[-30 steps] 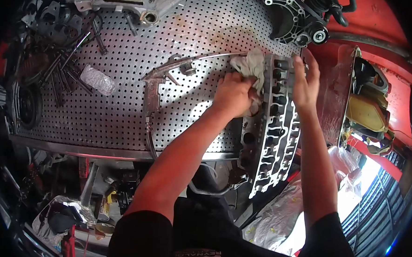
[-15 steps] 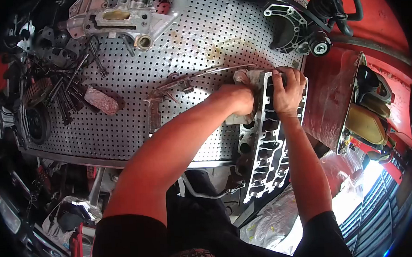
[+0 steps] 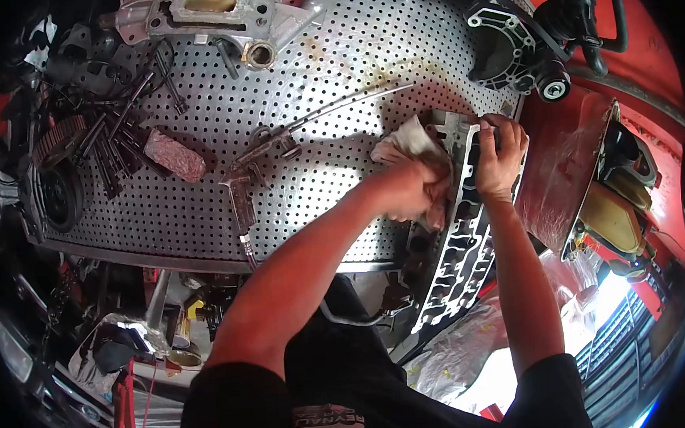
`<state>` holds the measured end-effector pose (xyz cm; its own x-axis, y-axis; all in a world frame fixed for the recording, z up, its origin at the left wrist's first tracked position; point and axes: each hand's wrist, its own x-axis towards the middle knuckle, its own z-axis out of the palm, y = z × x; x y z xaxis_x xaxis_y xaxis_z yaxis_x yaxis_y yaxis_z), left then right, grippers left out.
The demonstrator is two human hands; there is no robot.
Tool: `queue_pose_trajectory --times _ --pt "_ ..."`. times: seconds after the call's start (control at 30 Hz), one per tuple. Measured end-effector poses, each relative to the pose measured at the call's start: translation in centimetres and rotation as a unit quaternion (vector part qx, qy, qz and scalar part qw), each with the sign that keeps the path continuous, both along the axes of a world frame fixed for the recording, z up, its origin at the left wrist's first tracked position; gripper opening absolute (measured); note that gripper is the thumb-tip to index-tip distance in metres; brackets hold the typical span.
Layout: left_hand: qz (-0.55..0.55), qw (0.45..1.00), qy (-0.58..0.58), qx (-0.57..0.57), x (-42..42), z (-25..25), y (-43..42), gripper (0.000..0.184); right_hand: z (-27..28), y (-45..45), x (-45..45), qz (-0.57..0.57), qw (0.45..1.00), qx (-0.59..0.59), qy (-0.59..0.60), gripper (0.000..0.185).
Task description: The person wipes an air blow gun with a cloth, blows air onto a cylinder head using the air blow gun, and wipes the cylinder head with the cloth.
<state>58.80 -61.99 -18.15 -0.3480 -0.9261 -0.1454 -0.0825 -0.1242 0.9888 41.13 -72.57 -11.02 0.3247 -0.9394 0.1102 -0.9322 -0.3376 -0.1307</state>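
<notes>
A metal cylinder head [image 3: 451,262] stands tilted on its side at the right of the perforated bench, its near end reaching past the front edge. My right hand [image 3: 500,161] is closed over its far end, thumb on the near side and fingers over the top. A crumpled pale rag [image 3: 412,139] is bunched in my left hand [image 3: 413,191], pressed against the left side of the head. The left fingertips are partly hidden by the rag. Left of that hand lies an air blow gun [image 3: 241,196] with a long thin nozzle.
The perforated metal bench [image 3: 328,83] bears a large aluminium casting [image 3: 231,18] at the back. Several bolts [image 3: 110,149] and a pinkish block [image 3: 174,154] lie at the left. A black-and-silver cover [image 3: 504,47] sits back right. A red panel [image 3: 561,164] borders the right edge.
My left hand has slid down along the side of the cylinder head with the rag, uncovering more of the rag. My right hand stays on the head's far end. The view has shifted slightly.
</notes>
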Motion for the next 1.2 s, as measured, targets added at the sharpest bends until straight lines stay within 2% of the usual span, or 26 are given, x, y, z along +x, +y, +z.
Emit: queue_pose_trajectory --times 0.03,0.07,0.13,0.17,0.2,0.27,0.3,0.33,0.4,0.43,0.47,0.5,0.53,0.6,0.67,0.7,0.73,0.77,0.8,0.87,0.9,0.93,1.03,1.07,1.13,1.2 --pt "-0.127 0.98 0.04 0.15 0.8 0.7 -2.2 0.04 0.0 0.0 0.0 0.001 1.0 -0.005 0.003 0.023" --pt "-0.245 0.924 0.039 0.289 1.7 1.4 -4.4 0.041 0.0 0.3 0.0 -0.002 1.0 -0.009 0.006 0.023" --pt "-0.279 0.947 -0.044 0.154 1.1 0.1 -7.1 0.035 0.2 0.5 1.0 0.0 0.999 -0.029 0.02 0.023" --pt "-0.254 0.946 -0.192 0.061 1.1 1.1 -7.7 0.033 0.2 0.3 0.8 0.001 1.0 -0.021 0.003 0.023" --pt "-0.255 0.945 -0.196 0.062 0.8 1.1 -7.2 0.033 0.2 0.3 0.5 0.001 1.0 -0.011 -0.014 0.024" --pt "-0.287 0.938 -0.087 0.172 0.0 1.1 -5.8 0.033 0.4 0.4 0.4 0.003 1.0 -0.008 -0.013 0.025" --pt "-0.248 0.919 0.005 0.305 -1.0 -0.6 -5.0 0.051 0.4 0.2 0.6 0.012 1.0 -0.011 -0.013 0.026" --pt "-0.247 0.918 0.001 0.311 -1.2 -1.0 -5.5 0.051 0.3 0.2 0.7 0.011 1.0 -0.006 -0.019 0.026" --pt "-0.358 0.879 -0.018 0.315 -1.7 -1.6 -7.4 0.054 0.4 0.2 1.0 0.0 1.0 -0.009 0.002 0.027" --pt "-0.416 0.834 -0.039 0.361 -1.5 -0.6 -9.0 0.053 0.4 0.3 1.1 -0.004 1.0 -0.01 0.01 0.027" --pt "-0.415 0.835 -0.04 0.36 -1.3 0.5 -9.7 0.053 0.5 0.3 1.2 -0.003 1.0 -0.011 0.009 0.027" --pt "-0.426 0.881 -0.15 0.139 -1.0 1.4 -10.1 0.052 0.5 0.2 1.3 -0.009 1.0 -0.008 0.014 0.026" --pt "-0.412 0.872 -0.25 -0.089 -1.0 2.1 -10.0 0.051 0.5 0.3 1.3 -0.015 1.0 -0.002 0.022 0.026" --pt "-0.378 0.877 -0.294 -0.045 -1.9 1.8 -9.2 0.047 0.3 0.1 1.0 -0.006 1.0 -0.001 0.022 0.023" --pt "-0.32 0.897 -0.296 -0.078 -1.7 1.6 -8.5 0.039 0.2 0.1 0.7 0.004 1.0 -0.007 0.015 0.022" --pt "-0.301 0.882 -0.356 -0.072 -0.4 3.3 -8.0 0.029 0.2 0.0 0.7 0.016 1.0 -0.01 0.012 0.021" --pt "-0.101 0.992 0.067 0.041 -6.8 -9.0 -4.3 0.023 0.0 0.0 0.5 0.028 1.0 -0.012 0.008 0.021" --pt "-0.135 0.985 -0.111 -0.012 -2.2 -3.9 -3.7 0.022 -0.1 -0.2 0.2 0.034 0.999 0.0 0.008 0.021" --pt "-0.177 0.941 -0.282 -0.065 3.1 2.0 -3.3 0.02 -0.1 0.1 -0.1 0.038 0.999 0.008 0.018 0.021" --pt "0.116 0.968 -0.207 -0.079 5.1 -0.9 0.1 0.029 -0.3 -0.1 -0.1 0.017 1.0 0.011 0.013 0.021" --pt "0.193 0.958 -0.207 -0.041 4.5 0.2 1.3 0.046 -0.4 0.0 0.2 0.019 1.0 -0.005 0.011 0.022" --pt "0.236 0.954 -0.163 -0.092 1.9 -0.4 1.4 0.057 -0.4 0.0 0.1 0.02 1.0 -0.008 0.014 0.022" --pt "0.167 0.928 -0.3 -0.148 -5.6 -1.3 1.7 0.044 -0.4 0.1 0.2 0.001 1.0 -0.006 0.028 0.023" --pt "0.215 0.932 -0.245 -0.158 -6.1 -1.6 2.1 0.049 -0.5 -0.1 0.4 0.008 1.0 -0.005 0.028 0.023" --pt "0.172 0.947 -0.249 -0.112 -5.1 -0.7 2.1 0.045 -0.5 0.0 0.0 -0.006 1.0 0.008 0.015 0.023" --pt "0.009 0.967 -0.243 -0.082 -2.9 -0.1 1.0 0.038 -0.2 0.0 0.0 -0.021 0.999 0.021 0.014 0.023"
